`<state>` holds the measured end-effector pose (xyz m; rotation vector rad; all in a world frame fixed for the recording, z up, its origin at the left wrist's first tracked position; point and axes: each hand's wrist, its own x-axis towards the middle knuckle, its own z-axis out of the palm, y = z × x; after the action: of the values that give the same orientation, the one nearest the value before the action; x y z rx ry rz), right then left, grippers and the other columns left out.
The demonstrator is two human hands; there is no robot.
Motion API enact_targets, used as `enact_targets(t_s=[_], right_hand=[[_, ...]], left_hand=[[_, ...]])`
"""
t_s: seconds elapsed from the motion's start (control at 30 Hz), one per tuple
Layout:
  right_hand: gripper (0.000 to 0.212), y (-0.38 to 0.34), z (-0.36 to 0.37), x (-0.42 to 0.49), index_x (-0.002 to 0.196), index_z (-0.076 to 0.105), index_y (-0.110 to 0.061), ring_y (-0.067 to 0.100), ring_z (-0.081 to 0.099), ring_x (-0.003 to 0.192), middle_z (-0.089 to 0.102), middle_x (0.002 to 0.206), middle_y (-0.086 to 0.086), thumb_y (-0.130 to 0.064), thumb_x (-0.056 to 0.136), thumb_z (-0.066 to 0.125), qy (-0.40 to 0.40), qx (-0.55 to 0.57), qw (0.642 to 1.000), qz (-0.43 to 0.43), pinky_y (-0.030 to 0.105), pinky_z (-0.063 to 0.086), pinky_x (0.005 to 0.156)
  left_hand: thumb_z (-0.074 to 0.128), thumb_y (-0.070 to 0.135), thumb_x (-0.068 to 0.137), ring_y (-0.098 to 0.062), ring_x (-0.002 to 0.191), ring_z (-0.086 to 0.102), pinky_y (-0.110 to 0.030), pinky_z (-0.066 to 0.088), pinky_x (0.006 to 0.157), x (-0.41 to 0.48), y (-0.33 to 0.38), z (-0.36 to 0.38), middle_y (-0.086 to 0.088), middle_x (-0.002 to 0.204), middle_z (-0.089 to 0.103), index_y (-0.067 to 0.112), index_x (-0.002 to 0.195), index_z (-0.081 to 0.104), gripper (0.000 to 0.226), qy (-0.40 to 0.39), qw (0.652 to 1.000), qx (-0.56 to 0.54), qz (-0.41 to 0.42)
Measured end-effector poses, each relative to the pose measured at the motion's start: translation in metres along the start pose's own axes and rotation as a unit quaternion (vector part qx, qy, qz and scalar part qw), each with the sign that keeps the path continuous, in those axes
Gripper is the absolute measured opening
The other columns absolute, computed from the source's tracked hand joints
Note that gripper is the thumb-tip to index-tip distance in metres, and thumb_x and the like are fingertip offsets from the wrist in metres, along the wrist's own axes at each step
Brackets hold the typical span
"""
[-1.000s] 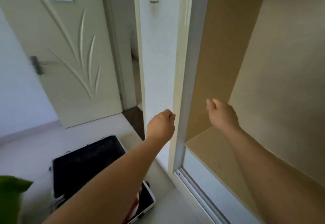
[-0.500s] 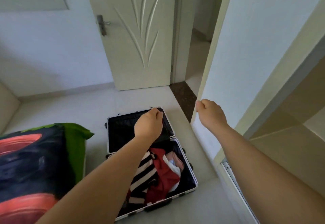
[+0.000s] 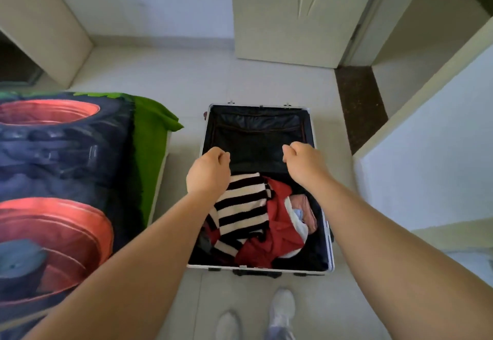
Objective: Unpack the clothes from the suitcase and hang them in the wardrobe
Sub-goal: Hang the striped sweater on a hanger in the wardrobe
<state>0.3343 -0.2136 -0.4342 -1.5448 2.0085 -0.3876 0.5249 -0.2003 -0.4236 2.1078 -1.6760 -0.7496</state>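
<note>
Hands: left hand [image 3: 209, 177], right hand [image 3: 304, 165], both bare.
Forearms: bare.
Shoes: left shoe [image 3: 227, 325], right shoe [image 3: 283, 305], whitish, rounded toes.
Trouser leg [image 3: 280, 335]: grey-blue cloth.

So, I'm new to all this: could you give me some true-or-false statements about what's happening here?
1. The suitcase lies open on the floor. True.
2. A red garment lies against a striped garment inside it. True.
3. The left hand grips the striped garment. False: both it and the right hand are curled above the suitcase and hold nothing.
4. The suitcase rests on the bed. False: it is on the floor, beside the bed.
</note>
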Motion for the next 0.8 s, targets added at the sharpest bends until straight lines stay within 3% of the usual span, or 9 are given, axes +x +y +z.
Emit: enact_targets(t_s=[0.2, 0.33, 0.47, 0.57, 0.63, 0.7, 0.8], right_hand=[[0.038, 0.036, 0.098, 0.078, 0.087, 0.06, -0.009, 0.029, 0.054, 0.078, 0.06, 0.083, 0.006, -0.033, 0.099, 0.034, -0.055, -0.032, 0.998, -0.009, 0.033, 0.036, 0.066], [0.032, 0.069, 0.177, 0.121, 0.09, 0.06, -0.013, 0.023, 0.05, 0.074, 0.059, 0.084, 0.002, -0.032, 0.099, 0.036, -0.087, -0.041, 0.995, 0.004, 0.031, 0.035, 0.064], [0.025, 0.108, 0.26, 0.165, 0.083, 0.054, -0.017, 0.022, 0.052, 0.078, 0.059, 0.087, 0.001, -0.028, 0.098, 0.038, -0.112, -0.031, 0.993, 0.03, 0.031, 0.036, 0.063], [0.019, 0.133, 0.312, 0.194, 0.096, 0.056, -0.02, 0.021, 0.051, 0.086, 0.058, 0.097, 0.0, -0.029, 0.098, 0.039, -0.131, -0.032, 0.99, 0.048, 0.029, 0.037, 0.07], [0.029, 0.15, 0.34, 0.211, 0.122, 0.053, -0.019, 0.024, 0.055, 0.105, 0.055, 0.122, 0.004, -0.031, 0.097, 0.044, -0.142, -0.03, 0.988, 0.06, 0.03, 0.042, 0.081], [0.051, 0.165, 0.363, 0.226, 0.143, 0.034, -0.019, 0.027, 0.044, 0.127, 0.037, 0.145, 0.006, -0.032, 0.095, 0.05, -0.149, -0.037, 0.984, 0.085, 0.034, 0.041, 0.096], [0.086, 0.179, 0.39, 0.246, 0.152, 0.005, -0.021, 0.03, 0.028, 0.14, 0.014, 0.158, 0.008, -0.033, 0.089, 0.062, -0.143, 0.026, 0.975, 0.17, 0.04, 0.033, 0.11]], left_hand=[[0.037, 0.028, 0.098, -0.019, 0.071, 0.05, -0.028, 0.037, 0.064, 0.05, -0.064, 0.083, 0.003, 0.074, 0.054, 0.014, 0.091, 0.057, 0.025, -0.002, 0.997, -0.01, -0.081], [0.038, 0.031, 0.098, -0.006, 0.061, 0.044, -0.025, 0.031, 0.052, 0.088, -0.109, 0.145, 0.011, 0.068, 0.049, 0.017, 0.091, 0.057, 0.025, -0.009, 0.994, -0.015, -0.103], [0.038, 0.034, 0.098, -0.011, 0.068, 0.051, -0.027, 0.037, 0.06, 0.131, -0.158, 0.21, 0.008, 0.076, 0.055, 0.019, 0.099, 0.059, 0.026, -0.02, 0.992, -0.037, -0.117], [0.038, 0.035, 0.098, -0.013, 0.073, 0.054, -0.028, 0.04, 0.066, 0.157, -0.193, 0.252, 0.009, 0.077, 0.055, 0.02, 0.101, 0.059, 0.026, -0.03, 0.99, -0.057, -0.129], [0.038, 0.034, 0.097, -0.011, 0.072, 0.052, -0.026, 0.037, 0.064, 0.17, -0.214, 0.274, 0.009, 0.08, 0.055, 0.02, 0.101, 0.059, 0.025, -0.03, 0.989, -0.057, -0.135], [0.038, 0.033, 0.097, -0.009, 0.071, 0.051, -0.023, 0.034, 0.059, 0.182, -0.232, 0.291, 0.011, 0.08, 0.055, 0.022, 0.101, 0.058, 0.022, -0.033, 0.986, -0.066, -0.148], [0.039, 0.032, 0.097, -0.009, 0.07, 0.054, -0.023, 0.038, 0.057, 0.199, -0.252, 0.311, 0.01, 0.08, 0.057, 0.025, 0.099, 0.056, 0.018, -0.053, 0.983, -0.088, -0.15]])
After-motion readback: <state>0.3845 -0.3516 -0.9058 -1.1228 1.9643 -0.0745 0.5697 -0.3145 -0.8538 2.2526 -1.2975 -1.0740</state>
